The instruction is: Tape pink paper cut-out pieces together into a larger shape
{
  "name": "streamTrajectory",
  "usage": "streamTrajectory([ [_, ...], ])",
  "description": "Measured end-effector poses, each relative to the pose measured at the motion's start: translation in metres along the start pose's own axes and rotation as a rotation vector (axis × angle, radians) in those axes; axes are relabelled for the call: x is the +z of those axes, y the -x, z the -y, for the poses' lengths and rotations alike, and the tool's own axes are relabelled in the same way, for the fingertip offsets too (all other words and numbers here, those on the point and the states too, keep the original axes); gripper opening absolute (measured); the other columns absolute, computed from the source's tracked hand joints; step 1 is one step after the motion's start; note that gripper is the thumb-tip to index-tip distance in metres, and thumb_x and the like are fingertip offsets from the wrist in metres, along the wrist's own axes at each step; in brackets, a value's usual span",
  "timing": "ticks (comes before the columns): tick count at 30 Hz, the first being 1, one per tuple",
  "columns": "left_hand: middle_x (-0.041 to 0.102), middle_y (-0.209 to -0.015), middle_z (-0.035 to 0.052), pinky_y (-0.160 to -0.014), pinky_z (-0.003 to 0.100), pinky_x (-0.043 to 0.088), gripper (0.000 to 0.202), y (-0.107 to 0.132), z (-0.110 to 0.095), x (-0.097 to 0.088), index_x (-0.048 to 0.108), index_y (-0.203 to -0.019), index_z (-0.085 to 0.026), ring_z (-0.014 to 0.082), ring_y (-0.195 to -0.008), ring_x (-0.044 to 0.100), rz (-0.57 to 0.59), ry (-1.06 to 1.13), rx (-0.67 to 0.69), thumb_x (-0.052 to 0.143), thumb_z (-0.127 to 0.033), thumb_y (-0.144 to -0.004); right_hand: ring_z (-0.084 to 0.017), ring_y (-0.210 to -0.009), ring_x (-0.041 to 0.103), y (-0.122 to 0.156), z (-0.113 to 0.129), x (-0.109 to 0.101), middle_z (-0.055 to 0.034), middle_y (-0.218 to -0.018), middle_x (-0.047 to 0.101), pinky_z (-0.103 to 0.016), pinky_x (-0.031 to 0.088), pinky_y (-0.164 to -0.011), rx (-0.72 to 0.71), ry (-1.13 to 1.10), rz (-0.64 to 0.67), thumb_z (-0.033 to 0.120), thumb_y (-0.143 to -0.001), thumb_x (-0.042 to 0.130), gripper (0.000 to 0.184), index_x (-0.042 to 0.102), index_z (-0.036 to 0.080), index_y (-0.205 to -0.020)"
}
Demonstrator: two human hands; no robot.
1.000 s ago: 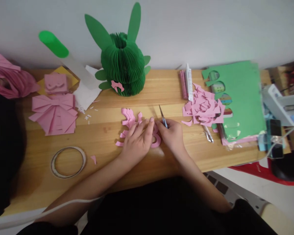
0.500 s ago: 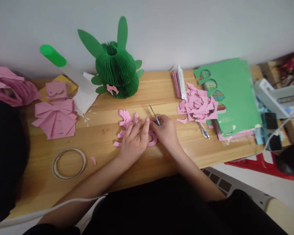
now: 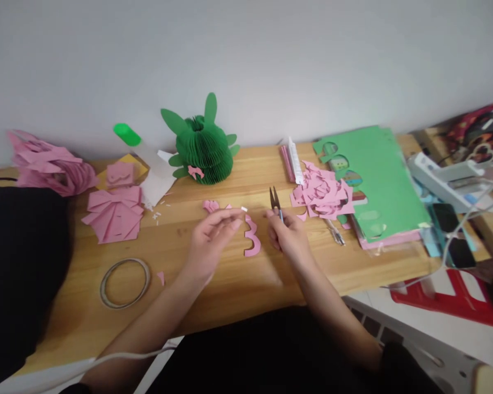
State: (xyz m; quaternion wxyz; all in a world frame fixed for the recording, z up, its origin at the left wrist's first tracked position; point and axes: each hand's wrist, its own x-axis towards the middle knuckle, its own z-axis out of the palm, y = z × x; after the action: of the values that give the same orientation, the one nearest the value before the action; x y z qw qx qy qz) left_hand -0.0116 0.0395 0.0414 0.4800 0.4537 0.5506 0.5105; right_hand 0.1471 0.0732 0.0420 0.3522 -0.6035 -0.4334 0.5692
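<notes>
My left hand is closed, thumb and forefinger close together, with a small white piece at their tips. In my right hand is a small pair of scissors, blades pointing away from me and slightly apart. Between the hands a wavy pink paper cutout lies on the wood. More pink cutouts show just beyond my left hand, partly hidden by it. A green honeycomb paper figure with two ears and a small pink piece on its front stands behind them.
Pink paper scraps, a white tube and green sheets lie to the right. On the left are a tape ring, folded pink paper, a green-capped glue stick and white bits. A cable crosses in front.
My hands have moved apart, uncovering the wavy pink cutout. The white piece now shows at my left fingertips, and the scissor blades have opened. The view has tilted upward.
</notes>
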Motion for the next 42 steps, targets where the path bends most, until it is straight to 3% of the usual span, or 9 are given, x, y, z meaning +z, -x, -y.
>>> streamTrajectory([
  [4, 0.072, -0.083, 0.0023, -0.086, 0.04, 0.057, 0.016, -0.001, -0.026, 0.007, 0.071, -0.079, -0.022, 0.0178, -0.085, 0.067, -0.066, 0.283, -0.061, 0.072, -0.037, -0.078, -0.007, -0.038, 0.026, 0.032, 0.016, -0.003, 0.0078, -0.047, 0.037, -0.021, 0.015, -0.035, -0.003, -0.218, 0.137, 0.073, -0.08, 0.051, 0.054, 0.057, 0.02, -0.075],
  [8, 0.066, -0.073, -0.0006, -0.08, 0.04, 0.058, 0.021, -0.002, -0.041, 0.016, 0.068, -0.067, -0.024, 0.0155, -0.073, 0.063, -0.123, 0.31, -0.022, 0.076, -0.043, -0.073, -0.005, -0.038, 0.019, 0.052, 0.023, -0.002, 0.0092, -0.048, 0.033, -0.02, 0.011, -0.035, 0.045, -0.308, 0.235, 0.069, -0.079, 0.06, 0.05, 0.059, 0.02, -0.076],
  [16, 0.064, -0.072, 0.0008, -0.057, 0.026, 0.051, 0.009, 0.0, -0.059, 0.014, 0.068, -0.071, -0.02, 0.0122, -0.064, 0.059, 0.023, 0.269, -0.032, 0.074, -0.027, -0.072, -0.006, -0.04, 0.017, 0.059, 0.034, -0.019, 0.0092, -0.049, 0.031, -0.019, 0.012, -0.036, 0.009, -0.355, 0.276, 0.067, -0.084, 0.058, 0.047, 0.06, 0.02, -0.078],
  [21, 0.06, -0.069, -0.0012, -0.046, 0.022, 0.044, 0.002, 0.004, -0.067, 0.017, 0.069, -0.071, -0.02, 0.0087, -0.053, 0.054, 0.031, 0.292, -0.082, 0.07, -0.019, -0.072, -0.005, -0.041, 0.017, 0.067, 0.039, -0.021, 0.0093, -0.05, 0.03, -0.018, 0.014, -0.036, -0.01, -0.328, 0.298, 0.063, -0.087, 0.057, 0.045, 0.059, 0.019, -0.077],
  [31, 0.062, -0.072, -0.0032, -0.047, 0.018, 0.043, 0.008, 0.006, -0.073, 0.021, 0.071, -0.07, -0.021, 0.0059, -0.054, 0.052, 0.07, 0.306, -0.063, 0.068, -0.015, -0.075, -0.004, -0.042, 0.02, 0.074, 0.038, -0.022, 0.0093, -0.05, 0.031, -0.016, 0.017, -0.037, -0.03, -0.32, 0.318, 0.058, -0.09, 0.057, 0.042, 0.059, 0.018, -0.077],
  [36, 0.064, -0.075, -0.0013, -0.062, 0.022, 0.052, 0.007, 0.006, -0.076, 0.021, 0.07, -0.07, -0.02, 0.0117, -0.072, 0.063, 0.057, 0.248, -0.067, 0.068, -0.016, -0.075, -0.004, -0.042, 0.02, 0.074, 0.039, -0.022, 0.0094, -0.05, 0.03, -0.017, 0.016, -0.038, -0.056, -0.284, 0.313, 0.057, -0.09, 0.058, 0.042, 0.059, 0.017, -0.077],
  [42, 0.066, -0.071, 0.0026, -0.062, 0.024, 0.053, 0.006, 0.006, -0.083, 0.021, 0.07, -0.071, -0.018, 0.018, -0.081, 0.066, 0.039, 0.119, -0.15, 0.068, -0.023, -0.075, -0.004, -0.043, 0.02, 0.074, 0.038, -0.022, 0.0091, -0.05, 0.03, -0.017, 0.017, -0.038, -0.099, -0.228, 0.277, 0.053, -0.092, 0.057, 0.04, 0.061, 0.017, -0.078],
])
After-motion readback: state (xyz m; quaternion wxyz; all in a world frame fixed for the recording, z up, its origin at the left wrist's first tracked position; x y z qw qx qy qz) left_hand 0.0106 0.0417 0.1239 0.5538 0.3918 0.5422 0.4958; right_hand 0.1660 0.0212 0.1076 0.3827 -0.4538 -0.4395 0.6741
